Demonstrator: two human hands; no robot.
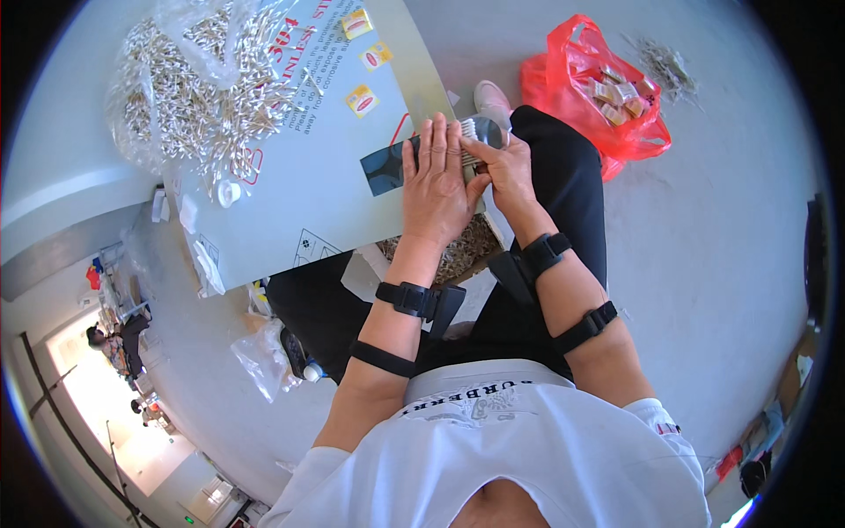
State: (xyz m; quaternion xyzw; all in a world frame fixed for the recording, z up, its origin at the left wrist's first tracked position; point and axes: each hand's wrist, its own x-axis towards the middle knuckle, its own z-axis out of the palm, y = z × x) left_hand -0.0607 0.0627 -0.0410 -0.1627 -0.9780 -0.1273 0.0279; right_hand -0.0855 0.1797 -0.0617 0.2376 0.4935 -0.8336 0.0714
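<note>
My left hand (436, 180) lies flat at the table's right edge, fingers stretched out, beside a row of white cotton swabs (468, 132). Its fingers partly cover a dark glossy strip (381, 171) on the tabletop. From the right, my right hand (508, 172) pinches at the same swabs, thumb and forefinger against them. Behind the swabs is a dark rounded object (489, 132), mostly hidden by my hands. Below my hands, between my legs, an open cardboard box (495, 231) holds many small brownish-white sticks.
A large heap of loose cotton swabs (202, 97) spills from a clear plastic bag on the table (308, 198). Several small yellow-and-white packets (362, 100) lie nearby. A red plastic bag (554, 84) with packets stands on the floor, beside a scattered pile of swabs (666, 66). Other people (119, 346) are far left.
</note>
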